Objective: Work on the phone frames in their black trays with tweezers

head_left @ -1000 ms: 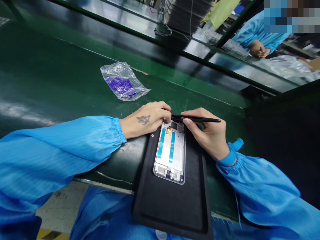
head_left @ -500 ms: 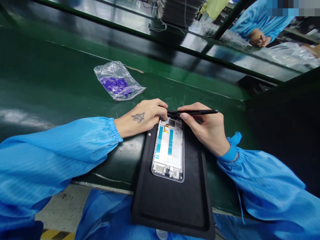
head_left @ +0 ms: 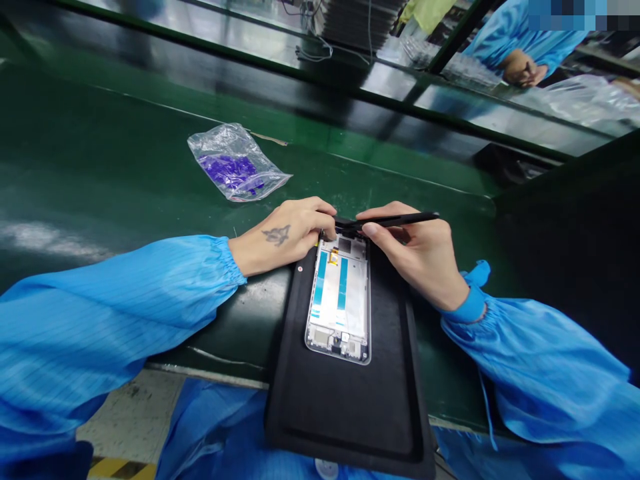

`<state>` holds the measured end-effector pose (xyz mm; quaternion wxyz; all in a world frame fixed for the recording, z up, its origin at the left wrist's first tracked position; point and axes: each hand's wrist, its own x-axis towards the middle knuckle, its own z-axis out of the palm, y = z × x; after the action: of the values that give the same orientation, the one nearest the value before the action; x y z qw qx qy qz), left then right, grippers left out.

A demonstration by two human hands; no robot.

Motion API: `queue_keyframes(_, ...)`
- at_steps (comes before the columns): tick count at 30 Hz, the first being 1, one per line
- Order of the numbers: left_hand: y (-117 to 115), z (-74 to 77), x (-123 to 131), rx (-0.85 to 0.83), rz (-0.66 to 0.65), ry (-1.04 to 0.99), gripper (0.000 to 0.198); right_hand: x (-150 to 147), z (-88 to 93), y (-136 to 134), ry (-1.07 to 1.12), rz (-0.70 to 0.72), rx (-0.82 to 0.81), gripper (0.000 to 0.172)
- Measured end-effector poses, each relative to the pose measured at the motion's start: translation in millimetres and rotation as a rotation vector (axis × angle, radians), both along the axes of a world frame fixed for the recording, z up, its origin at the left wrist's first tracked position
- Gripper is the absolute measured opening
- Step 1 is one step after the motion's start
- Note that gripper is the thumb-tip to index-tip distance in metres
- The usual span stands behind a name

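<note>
An opened phone frame point(head_left: 354, 300), silver with blue strips and a small orange flex piece, lies on a black tray point(head_left: 345, 407). At its top left corner, my left hand point(head_left: 287, 233) is closed, with curled fingers gripping the edge. Black tweezers point(head_left: 403, 219) are pinched in my right hand point(head_left: 425, 257), held almost level. Their tips reach the top end of the frame, between my two hands. Fingers and dark parts there hide what the tips touch.
A clear zip bag point(head_left: 235, 163) with purple pieces lies on the green bench point(head_left: 125, 173) beyond my left hand. Past the metal rail, a co-worker's hands point(head_left: 525, 70) rest together beside clear plastic bags point(head_left: 575, 100).
The outer end of the tweezers has tipped up slightly, and my right hand and wrist have shifted a little to the right. My left hand stays at the frame's corner.
</note>
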<state>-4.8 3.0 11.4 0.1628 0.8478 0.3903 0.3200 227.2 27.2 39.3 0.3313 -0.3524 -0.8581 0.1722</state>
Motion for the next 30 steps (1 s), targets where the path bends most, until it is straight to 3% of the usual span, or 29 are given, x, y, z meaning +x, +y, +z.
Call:
queue_keyframes(10, -0.2, 1.3, 1.1, -0.023, 0.004, 0.005, 0.036, 0.7, -2.0, -1.9, 0.008, 0.019, 0.040, 0.013)
queue_keyframes(30, 0.0, 0.9, 0.5, -0.007, -0.009, -0.006, 0.036, -0.5, -0.3, -1.3, -0.009, -0.033, 0.020, 0.012)
